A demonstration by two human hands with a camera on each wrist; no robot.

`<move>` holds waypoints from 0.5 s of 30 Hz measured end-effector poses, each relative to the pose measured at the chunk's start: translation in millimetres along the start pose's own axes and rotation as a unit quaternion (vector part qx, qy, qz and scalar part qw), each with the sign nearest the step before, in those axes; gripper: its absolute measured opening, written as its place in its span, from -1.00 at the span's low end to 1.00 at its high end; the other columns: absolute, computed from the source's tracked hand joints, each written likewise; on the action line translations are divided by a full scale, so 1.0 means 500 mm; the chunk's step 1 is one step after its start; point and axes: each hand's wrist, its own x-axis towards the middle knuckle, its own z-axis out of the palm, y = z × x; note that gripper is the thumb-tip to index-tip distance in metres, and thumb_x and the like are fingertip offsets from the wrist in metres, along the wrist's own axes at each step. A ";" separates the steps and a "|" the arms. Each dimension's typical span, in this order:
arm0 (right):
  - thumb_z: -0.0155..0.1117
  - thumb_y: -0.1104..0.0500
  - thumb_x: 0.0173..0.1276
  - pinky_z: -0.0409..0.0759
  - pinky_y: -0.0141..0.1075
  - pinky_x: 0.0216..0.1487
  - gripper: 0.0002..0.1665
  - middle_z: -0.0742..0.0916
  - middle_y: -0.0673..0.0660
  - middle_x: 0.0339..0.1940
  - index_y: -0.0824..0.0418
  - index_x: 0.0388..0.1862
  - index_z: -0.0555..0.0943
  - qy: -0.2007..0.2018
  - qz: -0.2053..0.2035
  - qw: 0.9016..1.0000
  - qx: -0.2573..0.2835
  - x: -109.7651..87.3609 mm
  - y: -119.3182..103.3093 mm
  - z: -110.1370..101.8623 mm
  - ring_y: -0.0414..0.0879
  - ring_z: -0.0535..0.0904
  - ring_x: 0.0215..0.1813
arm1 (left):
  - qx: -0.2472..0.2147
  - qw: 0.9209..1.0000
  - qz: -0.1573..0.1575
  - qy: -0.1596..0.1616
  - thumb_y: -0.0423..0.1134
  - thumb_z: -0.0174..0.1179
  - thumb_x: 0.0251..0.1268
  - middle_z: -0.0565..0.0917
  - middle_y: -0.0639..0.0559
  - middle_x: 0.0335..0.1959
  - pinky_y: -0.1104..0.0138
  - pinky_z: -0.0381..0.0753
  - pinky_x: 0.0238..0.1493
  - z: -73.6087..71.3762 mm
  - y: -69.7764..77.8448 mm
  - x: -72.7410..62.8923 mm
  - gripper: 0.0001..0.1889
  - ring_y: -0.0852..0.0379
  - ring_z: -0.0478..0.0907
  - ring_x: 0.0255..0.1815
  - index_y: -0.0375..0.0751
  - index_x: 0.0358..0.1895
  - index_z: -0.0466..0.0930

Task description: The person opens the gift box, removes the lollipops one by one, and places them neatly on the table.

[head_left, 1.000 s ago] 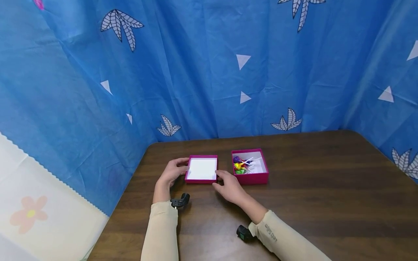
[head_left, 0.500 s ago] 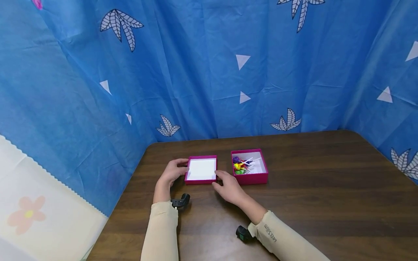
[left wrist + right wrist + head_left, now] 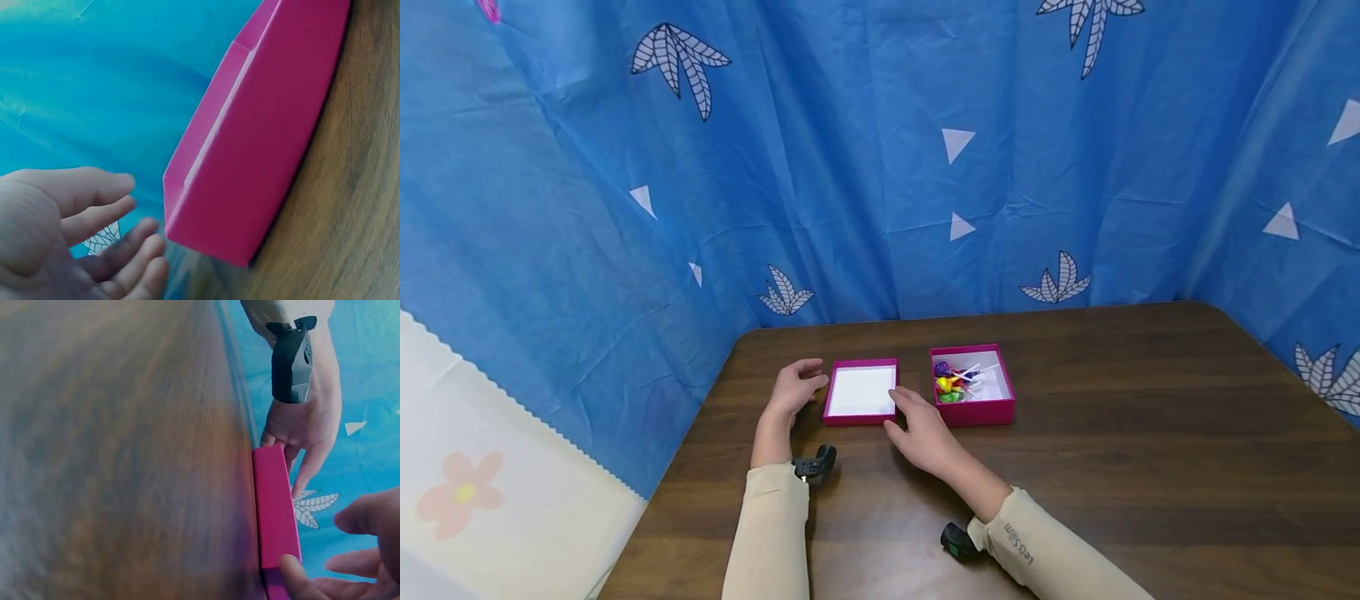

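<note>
A shallow magenta box lid [image 3: 862, 391] lies on the table with its white inside facing up. My left hand [image 3: 792, 390] is just off its left side, fingers loosely bent and holding nothing. The left wrist view shows a gap between those fingertips [image 3: 125, 184] and the lid's wall [image 3: 231, 162]. At the lid's right side is my right hand [image 3: 925, 432], its fingers relaxed. In the right wrist view one fingertip [image 3: 290, 567] overlaps the lid's corner. Right of this hand stands the deeper magenta box [image 3: 981, 412], holding several colourful lollipops [image 3: 951, 383] with white sticks.
Both hands and boxes are over a brown wooden table [image 3: 1112, 433]. A blue patterned curtain [image 3: 850, 167] hangs behind its far edge, and a pale cloth [image 3: 497, 450] hangs at the left. Dark wrist cameras [image 3: 958, 540] stick out from the sleeves.
My left hand has drawn away from the lid's left edge. My right hand has shifted very slightly at the right edge. The lid and the box of lollipops stay in place.
</note>
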 end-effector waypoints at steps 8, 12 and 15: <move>0.31 0.18 0.38 0.73 -0.14 0.03 -0.44 0.54 0.19 0.42 0.16 0.36 0.53 0.069 -0.035 0.997 0.008 0.001 -0.019 -0.022 0.05 0.63 0.15 | -0.060 0.994 0.053 0.076 -0.28 0.19 0.42 0.54 -0.17 0.25 0.06 0.47 0.41 -0.001 0.023 -0.001 -0.52 -0.10 0.47 0.31 -0.18 0.37 0.45; 0.36 0.14 0.35 0.72 -0.14 0.07 -0.36 0.56 0.13 0.41 0.09 0.41 0.49 0.080 -0.036 0.996 0.015 0.001 -0.028 -0.044 0.03 0.63 0.19 | -0.083 0.990 0.081 0.085 -0.17 0.16 0.47 0.56 -0.13 0.26 0.08 0.49 0.40 0.004 0.045 -0.007 -0.54 -0.06 0.50 0.31 -0.14 0.38 0.45; 0.37 0.15 0.34 0.72 -0.14 0.09 -0.36 0.64 0.11 0.28 0.09 0.40 0.49 0.090 -0.046 0.995 0.018 0.002 -0.031 -0.061 0.02 0.62 0.22 | -0.113 0.985 0.107 0.069 -0.08 0.09 0.53 0.56 -0.11 0.30 0.09 0.49 0.40 0.011 0.069 -0.017 -0.52 -0.03 0.53 0.32 -0.10 0.41 0.41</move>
